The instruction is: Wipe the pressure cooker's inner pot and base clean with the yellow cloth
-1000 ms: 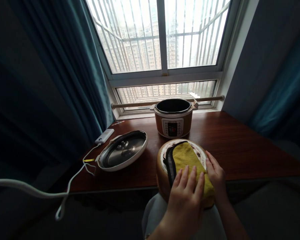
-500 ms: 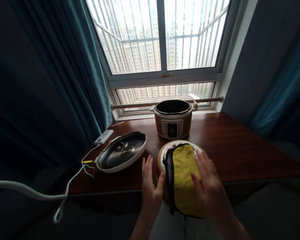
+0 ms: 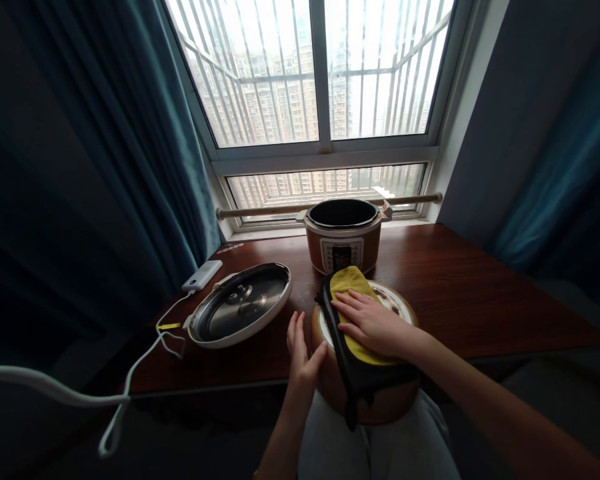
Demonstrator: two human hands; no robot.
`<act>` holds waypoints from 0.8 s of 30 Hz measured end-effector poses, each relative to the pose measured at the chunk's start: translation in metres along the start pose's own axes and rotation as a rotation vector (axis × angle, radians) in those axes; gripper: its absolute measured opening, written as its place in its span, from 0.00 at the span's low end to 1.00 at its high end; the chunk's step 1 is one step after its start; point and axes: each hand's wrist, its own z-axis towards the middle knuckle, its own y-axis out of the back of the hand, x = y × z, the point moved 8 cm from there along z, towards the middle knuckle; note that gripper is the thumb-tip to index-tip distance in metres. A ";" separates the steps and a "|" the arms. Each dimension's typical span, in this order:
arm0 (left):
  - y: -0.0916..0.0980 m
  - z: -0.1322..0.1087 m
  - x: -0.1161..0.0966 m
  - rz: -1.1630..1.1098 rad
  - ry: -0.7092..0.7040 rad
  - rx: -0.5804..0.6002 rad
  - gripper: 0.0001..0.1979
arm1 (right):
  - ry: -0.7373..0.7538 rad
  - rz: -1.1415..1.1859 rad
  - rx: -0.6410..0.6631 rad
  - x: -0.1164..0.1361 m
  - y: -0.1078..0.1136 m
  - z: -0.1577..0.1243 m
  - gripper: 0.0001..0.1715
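My right hand (image 3: 367, 323) lies flat on a yellow cloth with black edging (image 3: 347, 283), its fingers stretched out across it. Beneath the cloth is a round brown vessel (image 3: 330, 390), resting at the table edge over my lap. Its upper face is white with brown stains, partly covered by the cloth. My left hand (image 3: 303, 357) is open at the vessel's left side, thumb up against it and fingers pointing away from me; firm contact is hard to judge. Just beyond stands a brown electric cooker (image 3: 317, 247) with a control panel and open top.
A cooker lid (image 3: 250, 303) lies underside up to the left. Behind it are a white power bank (image 3: 203, 275) and a white cable (image 3: 143, 360) that hangs over the front edge. The wooden table (image 3: 445, 280) meets a barred window (image 3: 325, 100); blue curtains (image 3: 145, 120) hang beside it.
My right hand has moved left and away from me over the vessel, and the yellow cloth has shifted and folded, uncovering more of the right side. My left hand has stayed nearly in place.
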 end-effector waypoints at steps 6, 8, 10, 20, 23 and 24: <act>-0.003 -0.009 -0.009 -0.130 0.046 -0.101 0.32 | -0.154 -0.072 0.076 -0.064 -0.006 0.041 0.29; -0.004 -0.011 -0.014 -0.130 0.046 -0.109 0.33 | -0.284 -0.061 0.102 -0.087 -0.006 0.037 0.28; -0.003 -0.011 -0.017 -0.123 0.043 -0.117 0.33 | -0.377 -0.013 0.112 -0.105 -0.004 0.027 0.27; -0.006 -0.014 -0.023 -0.153 0.051 -0.105 0.28 | -0.407 0.468 -0.313 -0.117 0.014 -0.054 0.22; -0.008 -0.014 -0.024 -0.204 0.067 -0.100 0.28 | -0.469 0.536 -0.508 -0.103 0.012 -0.085 0.24; -0.008 -0.014 -0.024 -0.211 0.070 -0.097 0.28 | -0.482 0.539 -0.567 -0.096 0.011 -0.094 0.25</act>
